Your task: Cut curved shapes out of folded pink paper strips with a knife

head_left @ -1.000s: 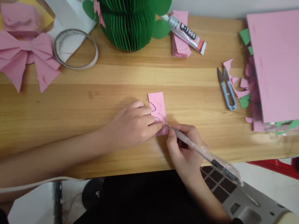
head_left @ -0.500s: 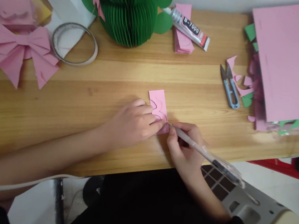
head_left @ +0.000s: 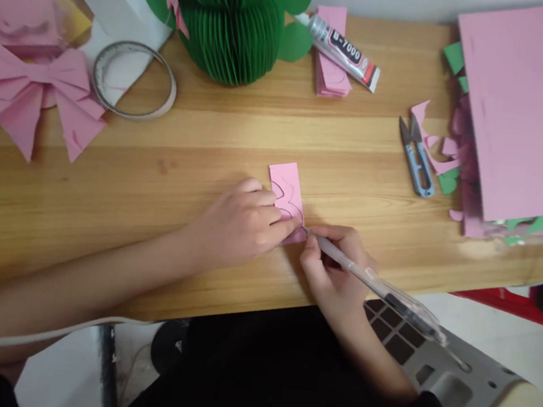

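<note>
A small rectangular piece of pink paper (head_left: 286,180) lies on the wooden table with dark curved lines drawn on it. My left hand (head_left: 250,221) presses it down, the bent fingers over its left and lower part; the thumb is hidden. In my right hand (head_left: 336,263) a clear pen (head_left: 371,279) is pinched between thumb and fingers. Its tip meets the paper's right edge, close to my left index fingertip. The pen's back end points down to the right.
Around the table (head_left: 209,150) lie blue thread snips (head_left: 419,156), a glue tube (head_left: 347,52) on pink strips, a tape roll (head_left: 168,101) and a pink paper bow (head_left: 41,76). A green honeycomb paper piece (head_left: 241,43) stands behind. Pink sheets (head_left: 531,115) cover scraps at right.
The pen tip and my right hand have shifted very slightly down along the paper's right edge. My left hand keeps its place on the paper.
</note>
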`<action>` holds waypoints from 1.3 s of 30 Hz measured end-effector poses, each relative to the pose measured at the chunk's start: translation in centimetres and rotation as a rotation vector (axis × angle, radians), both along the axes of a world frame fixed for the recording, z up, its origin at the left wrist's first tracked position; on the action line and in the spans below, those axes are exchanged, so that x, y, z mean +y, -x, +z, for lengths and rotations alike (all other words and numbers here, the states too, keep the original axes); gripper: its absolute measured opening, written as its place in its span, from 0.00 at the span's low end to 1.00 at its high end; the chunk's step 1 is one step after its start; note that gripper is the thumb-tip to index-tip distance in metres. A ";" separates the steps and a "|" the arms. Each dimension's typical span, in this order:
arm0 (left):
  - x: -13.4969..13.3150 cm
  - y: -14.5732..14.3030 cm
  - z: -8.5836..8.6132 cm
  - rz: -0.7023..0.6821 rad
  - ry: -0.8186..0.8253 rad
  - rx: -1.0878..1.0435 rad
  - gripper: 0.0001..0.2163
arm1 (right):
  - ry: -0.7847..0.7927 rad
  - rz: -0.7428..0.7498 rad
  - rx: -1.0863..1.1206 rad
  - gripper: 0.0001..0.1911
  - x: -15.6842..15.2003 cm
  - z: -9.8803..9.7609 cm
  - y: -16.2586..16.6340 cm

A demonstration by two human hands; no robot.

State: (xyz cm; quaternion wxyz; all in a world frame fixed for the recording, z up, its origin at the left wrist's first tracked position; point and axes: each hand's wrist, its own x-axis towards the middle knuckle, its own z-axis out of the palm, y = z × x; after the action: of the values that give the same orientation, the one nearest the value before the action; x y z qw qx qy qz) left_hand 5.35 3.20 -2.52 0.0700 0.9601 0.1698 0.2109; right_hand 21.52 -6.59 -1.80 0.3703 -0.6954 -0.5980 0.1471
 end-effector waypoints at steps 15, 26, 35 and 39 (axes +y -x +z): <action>0.1 0.1 0.1 -0.008 0.038 0.025 0.16 | -0.002 0.011 0.021 0.02 -0.3 -0.4 -0.1; 0.4 0.0 0.1 0.017 0.040 -0.002 0.18 | -0.016 0.026 0.004 0.02 -0.4 -0.4 -0.1; 0.3 0.0 0.0 0.085 0.103 0.022 0.19 | -0.014 0.057 0.030 0.02 -0.5 -0.5 -0.2; 0.2 0.0 -0.1 0.111 0.123 -0.012 0.20 | 0.008 0.041 0.036 0.02 -0.5 -0.5 -0.2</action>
State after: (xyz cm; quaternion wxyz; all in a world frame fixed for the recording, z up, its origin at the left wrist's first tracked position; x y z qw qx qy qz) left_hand 5.33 3.41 -2.61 0.1183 0.9418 0.2350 0.2094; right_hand 21.73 -7.10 -2.34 0.3753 -0.6817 -0.6047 0.1695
